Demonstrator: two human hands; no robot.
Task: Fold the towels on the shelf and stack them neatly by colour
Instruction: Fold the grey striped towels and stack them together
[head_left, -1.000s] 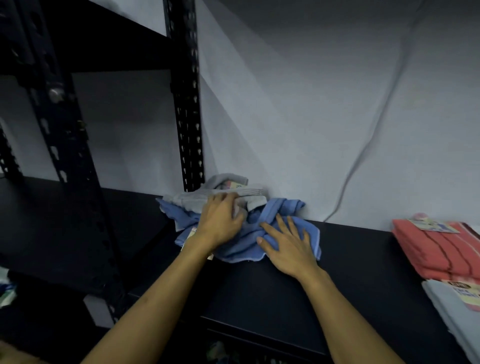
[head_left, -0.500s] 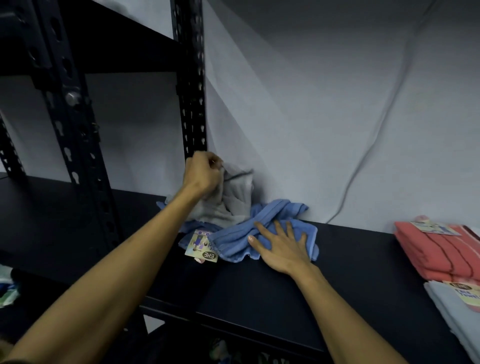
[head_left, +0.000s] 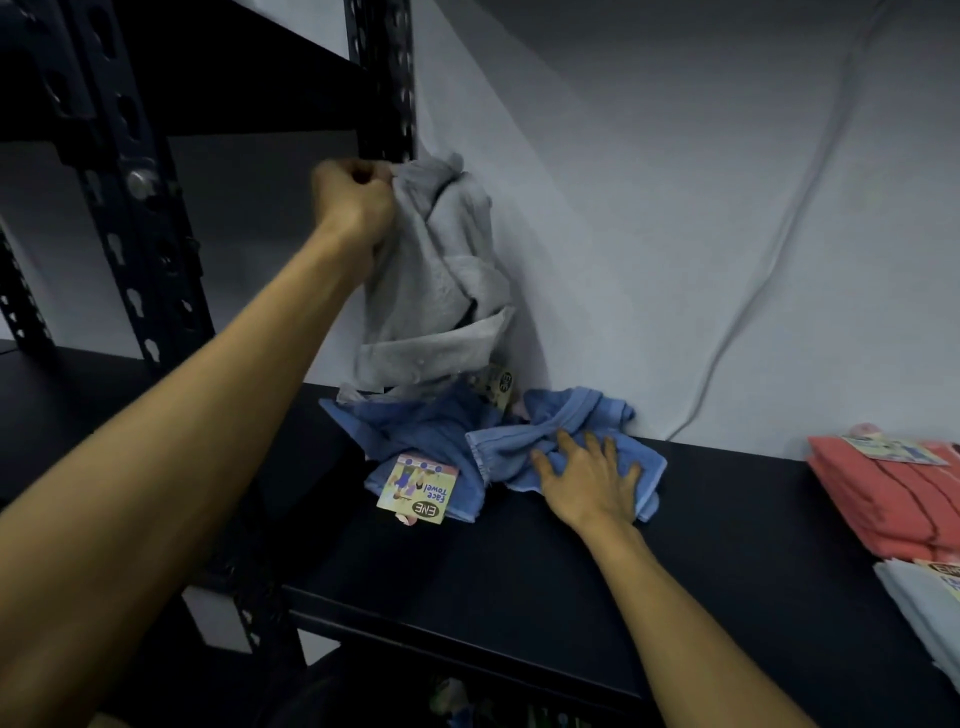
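Note:
My left hand (head_left: 356, 200) grips the top of a crumpled grey towel (head_left: 434, 291) and holds it up in front of the wall, its lower edge just above the shelf. Below it lies a rumpled heap of blue towels (head_left: 431, 431) with a printed paper label (head_left: 420, 488) on its front. My right hand (head_left: 589, 480) presses flat with spread fingers on the right part of the blue heap. All of this sits on the black shelf board (head_left: 519, 582).
A folded red towel stack (head_left: 893, 499) lies at the right end of the shelf, with a folded pale grey towel (head_left: 930, 608) in front of it. A black perforated upright (head_left: 384, 78) stands behind my left hand, another (head_left: 140, 208) at the left. A white sheet covers the wall.
My left hand has lifted the grey towel up off the blue heap, from shelf level to well above it. The label on the blue towels came into sight. My right hand stayed pressing down.

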